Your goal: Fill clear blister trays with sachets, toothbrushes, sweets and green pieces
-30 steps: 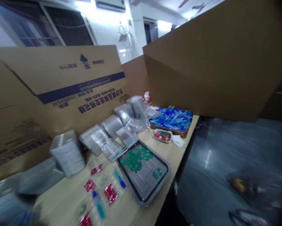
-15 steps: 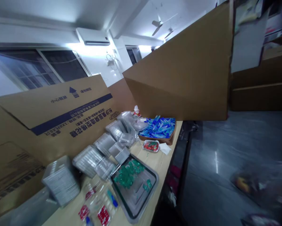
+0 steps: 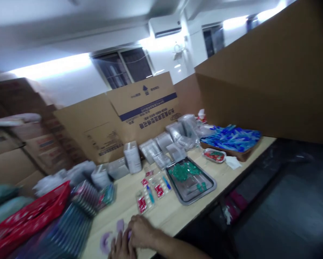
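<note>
My left hand (image 3: 121, 248) lies at the bottom edge of the head view, fingers stretched out over the table among light purple things. Beside it, almost touching, my right hand (image 3: 142, 232) has curled fingers closed on a small purple piece mostly hidden beneath them. A curved purple ring-like thing (image 3: 104, 242) lies left of my left hand. Just above the fingers is a flat purple piece (image 3: 120, 225). Farther up the table are clear trays with red pieces (image 3: 142, 204) and blue-tipped sticks (image 3: 150, 194). Motion blur softens the details.
A metal tray (image 3: 188, 196) with green pieces sits right of centre. Behind it are stacked clear plastic boxes (image 3: 153, 149). A box of blue sticks (image 3: 234, 138) and a foil dish (image 3: 214, 155) stand at right. A red basket (image 3: 29, 219) and stacked packs (image 3: 69, 230) fill the left.
The view has swung left and the table scene has shifted right. Both hands, the purple things and the red basket have come into view.
</note>
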`<action>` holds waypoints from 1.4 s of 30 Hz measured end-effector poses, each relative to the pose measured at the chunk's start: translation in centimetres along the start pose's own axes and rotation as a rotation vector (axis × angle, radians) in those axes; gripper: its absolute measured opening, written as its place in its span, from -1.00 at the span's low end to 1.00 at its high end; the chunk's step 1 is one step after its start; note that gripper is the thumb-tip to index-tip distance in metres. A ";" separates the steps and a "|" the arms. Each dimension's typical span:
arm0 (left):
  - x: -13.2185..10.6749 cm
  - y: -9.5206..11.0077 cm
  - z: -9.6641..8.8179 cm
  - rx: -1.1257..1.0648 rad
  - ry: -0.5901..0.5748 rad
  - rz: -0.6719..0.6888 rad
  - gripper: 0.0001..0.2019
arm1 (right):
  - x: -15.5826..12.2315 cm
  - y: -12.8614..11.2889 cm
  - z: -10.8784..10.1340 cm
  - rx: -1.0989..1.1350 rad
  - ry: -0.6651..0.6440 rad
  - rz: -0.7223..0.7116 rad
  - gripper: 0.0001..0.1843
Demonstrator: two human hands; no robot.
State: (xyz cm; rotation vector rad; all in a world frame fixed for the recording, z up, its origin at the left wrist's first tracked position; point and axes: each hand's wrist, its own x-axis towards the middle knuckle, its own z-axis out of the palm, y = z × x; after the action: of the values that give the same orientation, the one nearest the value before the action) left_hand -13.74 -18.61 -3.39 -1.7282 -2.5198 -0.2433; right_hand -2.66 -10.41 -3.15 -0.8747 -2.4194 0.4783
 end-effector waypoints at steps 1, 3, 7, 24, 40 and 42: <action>-1.1 0.5 0.4 0.036 0.046 -0.047 -0.50 | -0.2 0.1 0.3 0.041 -0.009 0.012 -0.78; -2.5 1.5 0.5 0.046 0.044 -0.044 -0.50 | -0.6 0.1 0.6 0.074 -0.026 0.006 -0.72; -3.1 2.2 -0.2 0.008 0.040 -0.065 -0.52 | -1.1 0.1 1.3 0.121 -0.041 0.013 -0.68; -0.3 -1.9 0.2 -0.086 0.138 0.041 -0.63 | -2.6 0.9 1.4 0.138 -0.095 -0.020 -0.58; 7.0 4.3 2.1 -0.296 0.068 0.231 -0.59 | -4.9 3.6 -2.7 0.449 0.186 -0.053 -0.60; 6.7 5.6 3.1 -0.262 -0.003 0.343 -0.51 | -5.5 6.0 -5.1 0.338 0.248 -0.009 -0.62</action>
State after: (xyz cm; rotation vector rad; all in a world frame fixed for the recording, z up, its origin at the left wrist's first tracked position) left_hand -10.83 -9.93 -4.93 -2.2171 -2.2211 -0.5641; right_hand 6.80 -9.01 -3.87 -0.7273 -2.0397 0.7069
